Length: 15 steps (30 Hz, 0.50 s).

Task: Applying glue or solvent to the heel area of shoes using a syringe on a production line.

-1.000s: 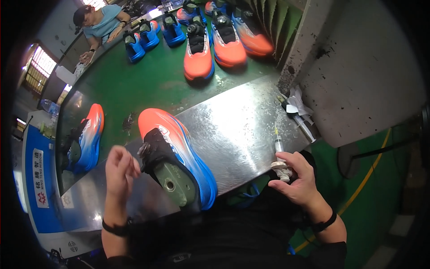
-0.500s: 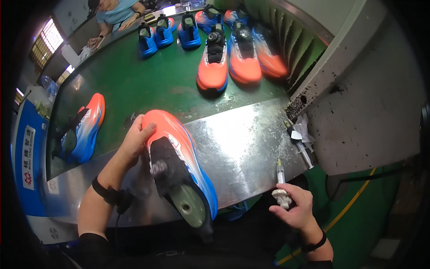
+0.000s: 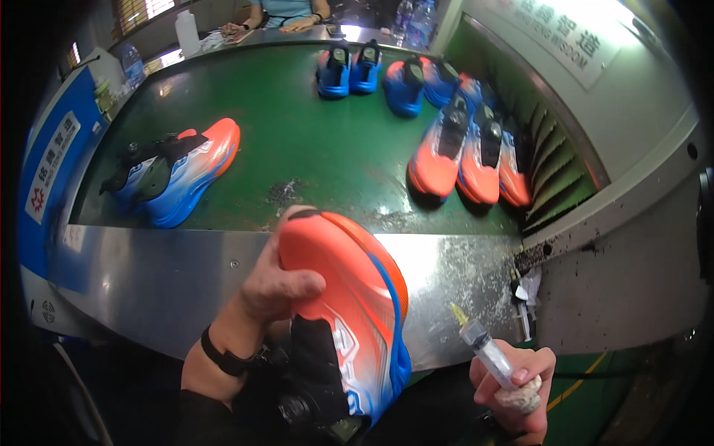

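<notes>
My left hand [image 3: 269, 286] grips an orange, white and blue sneaker [image 3: 338, 275] by its toe, with the thumb across the upper. The toe points up and away, and the orange-and-blue sole edge faces right. A black tongue area and a dark dome-shaped piece show at its opening, low in the view. To the right of the shoe, my right hand [image 3: 534, 364] is closed around a clear syringe [image 3: 491, 357]. Its yellow needle tip points up and left, apart from the shoe. A lumpy whitish mass [image 3: 523, 395] surrounds the syringe's rear end.
A steel ledge [image 3: 163, 260] borders the green belt [image 3: 297, 141]. One pair of sneakers [image 3: 186, 175] lies at left; several more [image 3: 439, 160] stand at right beside hanging flaps [image 3: 558, 171]. Another syringe [image 3: 523, 320] rests at the ledge's right end. A person [image 3: 286, 11] sits across.
My left hand has brought the sneaker closer and rolled it, showing more of its side and sole edge. My right hand has tilted the syringe toward the shoe. The whole view has shifted.
</notes>
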Motion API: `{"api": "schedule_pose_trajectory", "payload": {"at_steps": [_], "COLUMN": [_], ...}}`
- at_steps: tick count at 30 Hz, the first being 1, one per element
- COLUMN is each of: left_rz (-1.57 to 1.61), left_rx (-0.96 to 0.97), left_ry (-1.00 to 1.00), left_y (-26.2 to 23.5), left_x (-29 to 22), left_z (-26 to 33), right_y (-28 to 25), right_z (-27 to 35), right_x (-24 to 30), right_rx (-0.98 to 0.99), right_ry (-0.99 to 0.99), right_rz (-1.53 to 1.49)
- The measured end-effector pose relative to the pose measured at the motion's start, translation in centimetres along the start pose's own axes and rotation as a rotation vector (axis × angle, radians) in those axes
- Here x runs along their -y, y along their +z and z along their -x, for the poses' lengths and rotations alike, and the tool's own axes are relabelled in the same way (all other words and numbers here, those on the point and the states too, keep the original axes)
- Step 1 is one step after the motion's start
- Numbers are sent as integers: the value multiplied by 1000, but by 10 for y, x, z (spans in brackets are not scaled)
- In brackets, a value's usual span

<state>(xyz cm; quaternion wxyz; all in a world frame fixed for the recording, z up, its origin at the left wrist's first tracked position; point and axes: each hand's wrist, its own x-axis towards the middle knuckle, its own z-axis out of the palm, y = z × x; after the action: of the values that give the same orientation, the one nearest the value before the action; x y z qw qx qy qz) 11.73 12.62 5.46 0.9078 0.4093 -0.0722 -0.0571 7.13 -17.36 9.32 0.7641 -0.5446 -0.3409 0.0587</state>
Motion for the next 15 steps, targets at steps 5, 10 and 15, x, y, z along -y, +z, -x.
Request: {"api": "schedule_pose_trajectory", "payload": {"at_steps": [5,10,15], "left_rz": [-174,-293,-327], "left_rx": [73,251,305], "left_ry": [76,160,194], "left_y": [-2,-3,3], "left_x": [-6,-9,-14], "left_z": [16,18,23], "right_y": [39,53,59], "right_z": [-39,-59,-68], "right_x": [-4,-8,5], "right_rx": [76,116,180], "right_ry": [-72,-51,-40], "right_rz": [-256,-266,-213]}}
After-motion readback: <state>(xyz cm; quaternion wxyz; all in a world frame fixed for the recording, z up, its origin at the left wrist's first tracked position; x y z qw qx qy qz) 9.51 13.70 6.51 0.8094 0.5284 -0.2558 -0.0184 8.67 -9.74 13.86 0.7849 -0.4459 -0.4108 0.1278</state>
